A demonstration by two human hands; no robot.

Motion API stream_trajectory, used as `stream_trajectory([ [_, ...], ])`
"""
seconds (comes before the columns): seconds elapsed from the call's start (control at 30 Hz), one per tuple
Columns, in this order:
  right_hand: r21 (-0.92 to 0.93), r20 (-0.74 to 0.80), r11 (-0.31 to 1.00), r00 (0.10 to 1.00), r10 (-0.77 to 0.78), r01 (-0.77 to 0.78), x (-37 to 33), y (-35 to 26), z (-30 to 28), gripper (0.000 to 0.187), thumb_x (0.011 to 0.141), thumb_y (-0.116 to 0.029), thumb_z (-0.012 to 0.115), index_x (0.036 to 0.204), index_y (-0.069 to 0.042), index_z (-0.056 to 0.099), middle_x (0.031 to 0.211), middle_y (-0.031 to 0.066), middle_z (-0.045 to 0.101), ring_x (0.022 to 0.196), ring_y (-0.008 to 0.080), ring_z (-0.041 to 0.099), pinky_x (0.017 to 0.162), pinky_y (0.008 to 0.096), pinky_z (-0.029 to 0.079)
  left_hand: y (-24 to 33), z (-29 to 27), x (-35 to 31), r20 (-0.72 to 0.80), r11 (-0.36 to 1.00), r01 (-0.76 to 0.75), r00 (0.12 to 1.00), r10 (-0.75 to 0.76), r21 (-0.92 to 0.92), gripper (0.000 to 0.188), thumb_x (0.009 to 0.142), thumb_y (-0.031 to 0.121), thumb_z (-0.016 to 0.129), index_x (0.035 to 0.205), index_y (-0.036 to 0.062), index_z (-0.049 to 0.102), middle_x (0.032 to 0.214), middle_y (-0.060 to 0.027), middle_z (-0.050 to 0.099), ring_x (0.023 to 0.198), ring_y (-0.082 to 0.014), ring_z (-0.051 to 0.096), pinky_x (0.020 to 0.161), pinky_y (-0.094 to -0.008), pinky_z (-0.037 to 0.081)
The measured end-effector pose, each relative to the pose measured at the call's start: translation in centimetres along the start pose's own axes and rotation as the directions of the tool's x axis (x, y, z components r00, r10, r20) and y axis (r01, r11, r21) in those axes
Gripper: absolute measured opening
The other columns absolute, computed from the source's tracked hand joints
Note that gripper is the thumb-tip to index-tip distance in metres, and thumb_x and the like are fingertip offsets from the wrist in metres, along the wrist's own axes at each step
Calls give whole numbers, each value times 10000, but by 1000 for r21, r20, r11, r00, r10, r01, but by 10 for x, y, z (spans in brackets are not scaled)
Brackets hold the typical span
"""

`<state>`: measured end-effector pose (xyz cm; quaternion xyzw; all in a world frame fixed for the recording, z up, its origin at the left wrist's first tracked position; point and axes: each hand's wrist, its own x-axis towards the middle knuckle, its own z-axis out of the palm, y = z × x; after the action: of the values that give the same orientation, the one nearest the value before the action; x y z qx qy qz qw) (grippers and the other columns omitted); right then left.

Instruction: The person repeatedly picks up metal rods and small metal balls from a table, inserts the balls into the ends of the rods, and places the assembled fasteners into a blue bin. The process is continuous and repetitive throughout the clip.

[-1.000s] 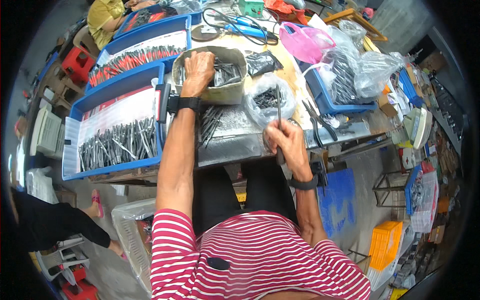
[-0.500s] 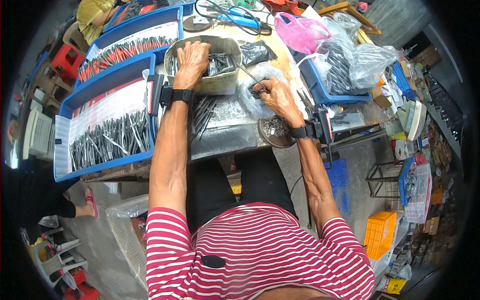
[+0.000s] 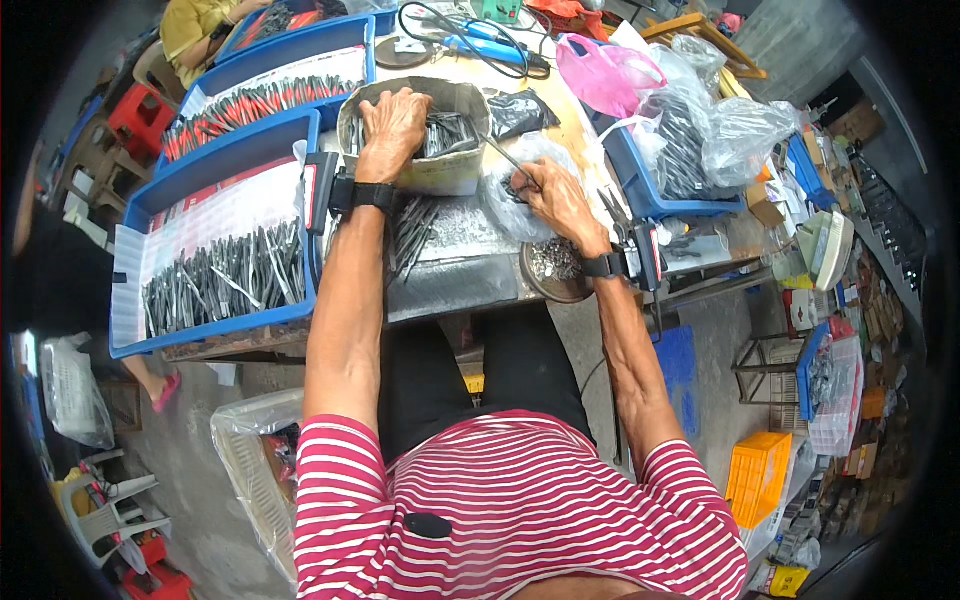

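Thin rod is sitting clamped in the right hand; a box is presumably corralling loose pieces beside the left hand, whose grip I cannot tell.

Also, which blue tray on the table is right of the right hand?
The tray of dark pieces by the pink bag; the other blue trays all stand left of the right hand.
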<state>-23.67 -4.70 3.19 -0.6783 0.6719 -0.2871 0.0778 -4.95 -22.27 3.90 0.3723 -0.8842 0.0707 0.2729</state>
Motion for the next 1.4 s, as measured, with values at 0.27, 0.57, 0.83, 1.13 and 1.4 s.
stream_trajectory([
  [0.27,623,-117,771,960,256,-130,-17,-13,-9,145,791,-94,610,918,-25,604,702,-6,550,605,56,503,520,196,388,1,-3,5,3,997,39,999,-39,-66,160,770,11,496,886,111,542,831,-72,578,835,-293,517,709,-508,334],
  [0.57,748,-157,653,926,342,-115,-33,-40,-17,156,833,-104,592,949,-2,578,626,17,584,477,42,482,417,167,363,13,-22,12,-325,855,-117,944,-62,-505,166,777,-54,515,911,32,562,814,-124,633,721,-242,618,647,-331,479],
  [0.83,814,-158,579,940,301,-49,-45,-78,-22,142,811,-66,621,916,28,601,656,43,594,506,58,498,454,171,374,77,-77,-53,4,214,84,936,-352,-973,85,824,17,547,899,14,587,789,-28,607,710,-86,552,622,-222,435],
  [1.13,776,-69,623,969,239,-99,-62,-97,-13,101,815,-53,617,901,-3,635,660,11,588,495,40,474,451,171,368,116,-83,-104,266,-153,228,913,-309,-962,134,797,13,569,929,-8,559,782,-5,560,646,-41,476,573,-191,404],
  [1.4,751,-58,649,966,253,-124,-72,-87,-5,74,788,-46,620,833,12,627,611,-13,556,492,28,463,440,176,352,123,-77,-123,297,-156,259,899,-323,-953,134,825,69,599,940,12,561,751,14,552,592,-24,461,508,-154,360],
])
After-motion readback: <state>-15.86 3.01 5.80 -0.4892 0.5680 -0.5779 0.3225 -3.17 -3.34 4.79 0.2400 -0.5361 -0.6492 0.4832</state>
